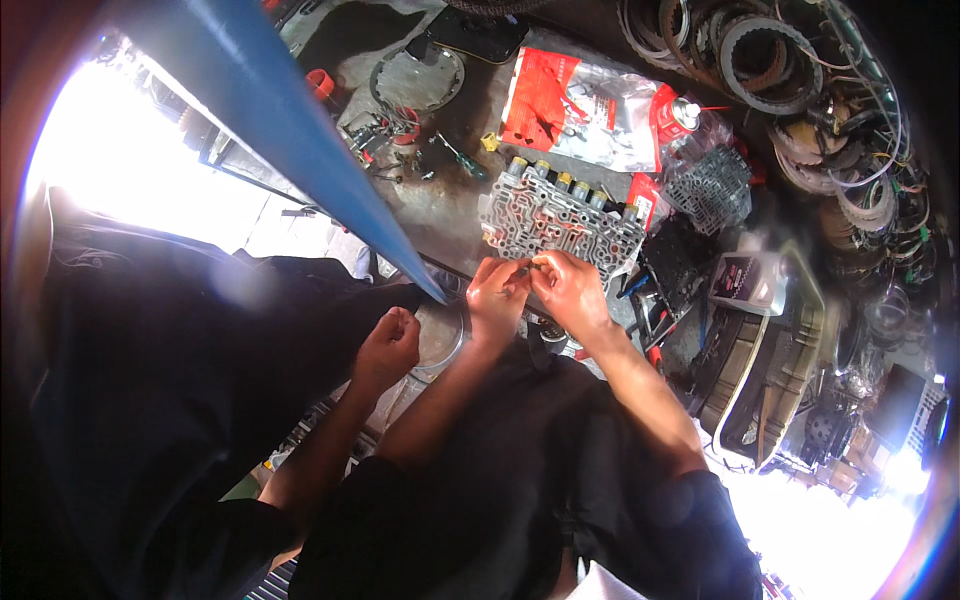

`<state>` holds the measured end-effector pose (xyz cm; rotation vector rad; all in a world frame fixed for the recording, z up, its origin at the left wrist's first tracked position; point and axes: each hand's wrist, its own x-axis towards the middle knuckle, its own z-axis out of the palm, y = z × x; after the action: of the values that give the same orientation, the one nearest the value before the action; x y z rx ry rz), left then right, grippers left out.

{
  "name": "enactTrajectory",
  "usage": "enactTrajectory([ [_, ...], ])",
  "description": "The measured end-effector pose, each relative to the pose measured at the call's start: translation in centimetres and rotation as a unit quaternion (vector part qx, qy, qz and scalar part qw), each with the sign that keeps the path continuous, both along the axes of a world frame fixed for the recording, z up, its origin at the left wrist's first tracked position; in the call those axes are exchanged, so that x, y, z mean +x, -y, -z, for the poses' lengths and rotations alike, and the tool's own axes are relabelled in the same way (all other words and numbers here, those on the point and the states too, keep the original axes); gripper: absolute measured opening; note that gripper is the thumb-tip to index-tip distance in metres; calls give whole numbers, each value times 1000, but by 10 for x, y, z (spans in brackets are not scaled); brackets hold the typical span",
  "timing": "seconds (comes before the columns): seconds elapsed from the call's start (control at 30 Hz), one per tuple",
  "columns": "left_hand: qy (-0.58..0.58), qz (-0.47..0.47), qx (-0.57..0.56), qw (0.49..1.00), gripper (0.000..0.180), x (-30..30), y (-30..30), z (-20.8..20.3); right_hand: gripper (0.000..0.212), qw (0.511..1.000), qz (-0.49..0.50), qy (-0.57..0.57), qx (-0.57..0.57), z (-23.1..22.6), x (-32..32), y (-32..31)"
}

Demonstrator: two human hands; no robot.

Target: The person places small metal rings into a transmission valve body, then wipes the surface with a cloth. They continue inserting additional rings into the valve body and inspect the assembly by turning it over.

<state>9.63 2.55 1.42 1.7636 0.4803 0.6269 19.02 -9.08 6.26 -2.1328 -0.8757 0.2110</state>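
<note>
Close together at the near edge of a metal valve body (560, 222), my two hands meet fingertip to fingertip. My left hand (497, 298) is closed in a pinch. My right hand (572, 292) pinches too, its fingers touching or almost touching the left ones. Something small and dark seems to sit between the fingertips, too small and covered to name. The valve body lies flat, its channels facing up, with several yellowish-capped solenoids (563, 181) along its far side. To the left is another person's hand (388, 345), loosely curled and apart from mine.
A blue post (290, 140) slants down at left. Beyond the valve body lie a red-and-white plastic bag (585, 110), a spray can (676, 117) and a screwdriver (460, 157). Rightward are a bagged metal plate (708, 190), a grey bottle (750, 283), a pan (765, 375) and clutch rings (735, 70).
</note>
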Motion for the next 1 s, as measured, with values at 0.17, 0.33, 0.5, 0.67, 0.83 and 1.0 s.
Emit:
enactTrajectory([
  [0.17,-8,-31,-124,992,28,-5,5,19,14,999,17,-41,14,1,-2,2],
  [0.33,29,-26,-319,947,31,-8,16,32,14,998,23,-48,16,-1,-3,0],
  [0.5,-39,-26,-320,946,28,-9,11,33,11,1000,-9,-3,-2,-1,3,-5],
  [0.67,-25,-25,-347,937,30,-8,9,34,10,998,-44,20,-43,0,6,-11],
  [0.83,-60,-32,-373,925,32,-8,6,28,10,992,-50,72,-86,-4,7,-12],
  [1.0,-72,-21,-424,903,34,-7,2,25,10,991,-58,90,-82,-6,11,-8],
])
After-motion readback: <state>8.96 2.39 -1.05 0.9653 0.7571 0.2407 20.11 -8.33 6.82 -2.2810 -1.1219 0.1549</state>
